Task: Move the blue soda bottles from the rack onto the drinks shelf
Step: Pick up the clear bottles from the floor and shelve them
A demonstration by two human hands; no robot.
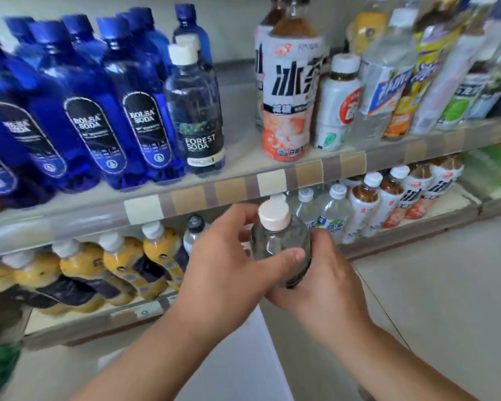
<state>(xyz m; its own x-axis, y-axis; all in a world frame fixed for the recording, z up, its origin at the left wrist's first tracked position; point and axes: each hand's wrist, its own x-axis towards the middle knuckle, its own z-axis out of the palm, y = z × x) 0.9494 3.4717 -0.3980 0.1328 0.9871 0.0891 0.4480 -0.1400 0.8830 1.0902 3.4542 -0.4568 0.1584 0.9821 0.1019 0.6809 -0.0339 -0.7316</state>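
**Two hands on one bottle below the drinks shelf**

Both hands are seen at lower centre of the frame, closed round a single white-capped bottle (278, 241) with a clear, dark-tinted body. The left hand (229, 256) is wrapped over its shoulder, thumb across the front; the right hand (318, 282) cups it from beneath. Its label is hidden by the fingers.

The blue soda bottles (104, 111) stand in rows on the drinks shelf (214, 192) at upper left, labelled "BOLSA SODA". Just beside them stands a clear bottle (197, 111) marked "FOREST SODA" — apparently the same kind as the one held. No rack can be identified.

It is judged that the held bottle should be kept upright, lifted clear of the shelf edge, and set down in the bare gap right of the Forest Soda bottle — without neighbours being knocked.
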